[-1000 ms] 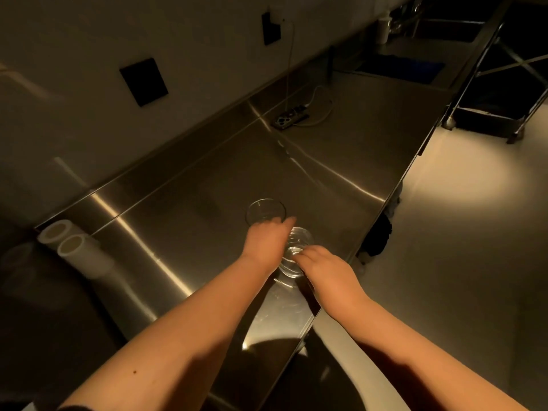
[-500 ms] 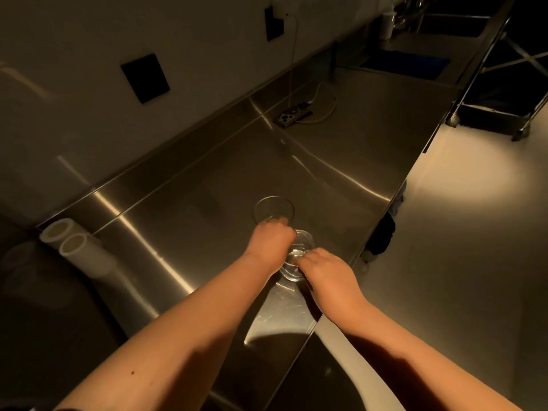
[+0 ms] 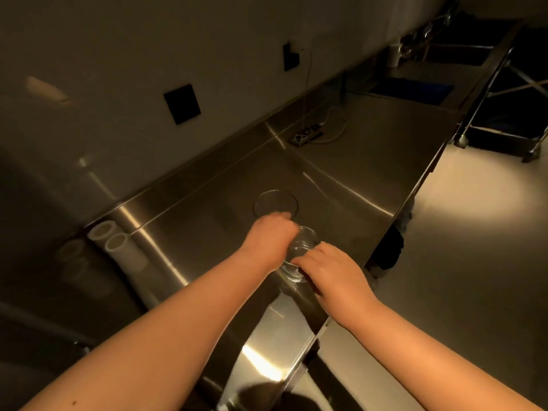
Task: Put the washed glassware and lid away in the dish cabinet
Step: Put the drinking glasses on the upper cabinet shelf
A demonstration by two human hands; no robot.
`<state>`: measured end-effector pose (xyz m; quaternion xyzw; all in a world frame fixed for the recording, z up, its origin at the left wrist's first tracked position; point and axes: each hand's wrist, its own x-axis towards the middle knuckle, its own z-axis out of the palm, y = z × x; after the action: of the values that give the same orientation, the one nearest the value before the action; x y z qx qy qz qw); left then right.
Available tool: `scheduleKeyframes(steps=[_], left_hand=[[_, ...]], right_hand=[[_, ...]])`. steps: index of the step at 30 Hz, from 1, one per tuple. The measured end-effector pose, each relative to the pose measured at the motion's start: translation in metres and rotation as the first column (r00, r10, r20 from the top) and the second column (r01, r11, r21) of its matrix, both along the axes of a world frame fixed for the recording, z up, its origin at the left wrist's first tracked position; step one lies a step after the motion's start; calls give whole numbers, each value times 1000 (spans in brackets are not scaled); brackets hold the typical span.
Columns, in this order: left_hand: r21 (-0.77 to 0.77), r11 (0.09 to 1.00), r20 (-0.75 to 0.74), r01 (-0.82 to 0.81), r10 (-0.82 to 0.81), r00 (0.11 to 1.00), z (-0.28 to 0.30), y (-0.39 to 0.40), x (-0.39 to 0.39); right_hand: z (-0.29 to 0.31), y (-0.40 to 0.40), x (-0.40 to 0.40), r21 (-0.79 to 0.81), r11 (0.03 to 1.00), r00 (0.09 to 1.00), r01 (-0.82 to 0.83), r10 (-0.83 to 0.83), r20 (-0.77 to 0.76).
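Glass cup between both hands' grip.

On the steel counter in front of me, my left hand and right hand flank a glass near the front edge. Just behind my left hand lies a round glass lid (it could be a shallow dish). Two rolls lie to the left. A power strip sits farther back by the wall, a sink beyond.
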<state>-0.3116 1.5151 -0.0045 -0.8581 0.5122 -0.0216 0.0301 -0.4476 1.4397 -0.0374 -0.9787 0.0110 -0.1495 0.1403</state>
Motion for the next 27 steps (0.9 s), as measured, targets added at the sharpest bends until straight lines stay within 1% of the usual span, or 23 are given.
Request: scheduleKeyframes(steps=[2, 4, 6, 10, 12, 15, 18, 22, 25, 27], left_hand=[[-20, 1000, 1, -1, 1, 1000, 20, 14, -11], [-43, 999, 3, 11, -10, 1000, 41, 29, -26], [-80, 996, 17, 34, -32, 999, 61, 43, -43], [-162, 981, 64, 104, -94, 993, 104, 81, -84], [-187, 975, 87, 124, -109, 990, 122, 103, -104], [-225, 962, 93, 156, -138, 986, 145, 139, -138], [-269, 948, 61, 170, -159, 985, 166, 176, -173], [-298, 937, 28, 182, -182, 983, 191, 228, -218], [-305, 937, 36, 170, -167, 985, 207, 268, -248], [-305, 942, 38, 141, -136, 990, 217, 296, -266]], right_hand=[[23, 9, -12, -28, 999, 998, -45, 46, 43], [44, 21, -27, -38, 996, 989, -80, 84, 119], [63, 34, -43, -52, 995, 980, -90, 98, 173], [97, 68, -83, -102, 988, 970, -119, 138, 199], [113, 84, -103, -136, 978, 959, -161, 188, 212], [135, 107, -133, -182, 955, 922, -233, 277, 270], [151, 131, -162, -243, 928, 853, -283, 360, 379], [167, 166, -192, -331, 878, 694, -345, 476, 540], [181, 196, -207, -369, 837, 589, -404, 547, 595], [189, 218, -214, -396, 802, 537, -448, 595, 598]])
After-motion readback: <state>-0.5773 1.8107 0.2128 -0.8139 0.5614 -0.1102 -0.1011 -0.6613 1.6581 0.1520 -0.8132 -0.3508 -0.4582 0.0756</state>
